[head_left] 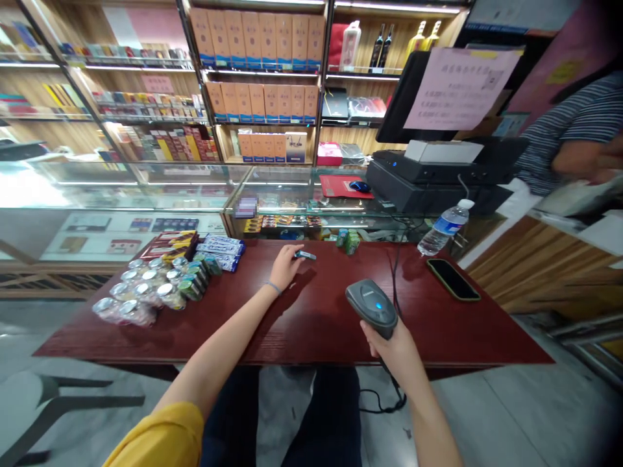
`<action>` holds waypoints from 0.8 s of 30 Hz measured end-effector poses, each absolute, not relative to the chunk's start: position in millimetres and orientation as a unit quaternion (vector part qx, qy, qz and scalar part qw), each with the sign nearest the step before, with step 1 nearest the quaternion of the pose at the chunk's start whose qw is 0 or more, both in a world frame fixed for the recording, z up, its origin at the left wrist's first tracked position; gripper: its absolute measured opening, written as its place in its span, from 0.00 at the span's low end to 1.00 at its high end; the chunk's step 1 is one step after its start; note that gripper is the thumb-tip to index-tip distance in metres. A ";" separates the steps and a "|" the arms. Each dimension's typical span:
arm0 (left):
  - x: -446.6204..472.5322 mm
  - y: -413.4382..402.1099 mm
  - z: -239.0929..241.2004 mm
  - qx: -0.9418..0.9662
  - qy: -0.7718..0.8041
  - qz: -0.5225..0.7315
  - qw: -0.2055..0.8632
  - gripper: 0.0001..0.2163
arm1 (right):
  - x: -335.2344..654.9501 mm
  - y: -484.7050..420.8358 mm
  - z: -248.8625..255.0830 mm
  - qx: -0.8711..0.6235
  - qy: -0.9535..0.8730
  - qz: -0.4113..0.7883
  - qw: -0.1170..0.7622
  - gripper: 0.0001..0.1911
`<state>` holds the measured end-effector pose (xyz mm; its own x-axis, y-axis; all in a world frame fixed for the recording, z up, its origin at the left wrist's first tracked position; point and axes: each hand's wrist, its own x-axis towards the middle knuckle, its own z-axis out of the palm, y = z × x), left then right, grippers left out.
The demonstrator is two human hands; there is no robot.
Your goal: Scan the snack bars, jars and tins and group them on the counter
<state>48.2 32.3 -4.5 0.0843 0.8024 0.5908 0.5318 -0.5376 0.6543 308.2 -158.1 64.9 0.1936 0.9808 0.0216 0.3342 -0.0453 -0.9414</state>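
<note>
My right hand point(395, 347) grips the handle of a grey barcode scanner point(372, 305), held over the dark red table point(311, 324) with its cable trailing off the front edge. My left hand point(285, 266) reaches to the middle far side of the table and pinches a small blue pack point(305, 255) that lies on or just above the tabletop. Both hands are closed on what they hold.
Several small round tins point(146, 288) and blue and red packs point(204, 246) lie at the table's left. Two green items point(348, 241), a water bottle point(444, 228) and a black phone point(452, 279) sit at the right. Glass counters, a register point(428, 175) and a person in stripes point(574, 136) stand behind.
</note>
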 end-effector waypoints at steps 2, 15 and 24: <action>16.9 8.8 -3.0 0.712 0.473 0.503 0.131 0.13 | 297.0 -164.5 66.7 -0.614 -0.540 0.359 0.450 0.19; -99.0 -79.1 -29.7 0.587 0.515 0.564 0.269 0.12 | 207.3 -211.2 61.1 -0.542 -0.620 0.390 0.412 0.17; -99.9 -74.3 -30.4 0.580 0.495 0.584 0.277 0.12 | 193.0 -233.2 53.5 -0.545 -0.648 0.365 0.387 0.12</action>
<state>-99.9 -74.3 -30.4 -0.1727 0.8983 0.4040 0.2510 -0.3564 0.9000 193.0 -233.2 53.5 -0.1058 0.9890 0.1029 0.4243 0.1385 -0.8948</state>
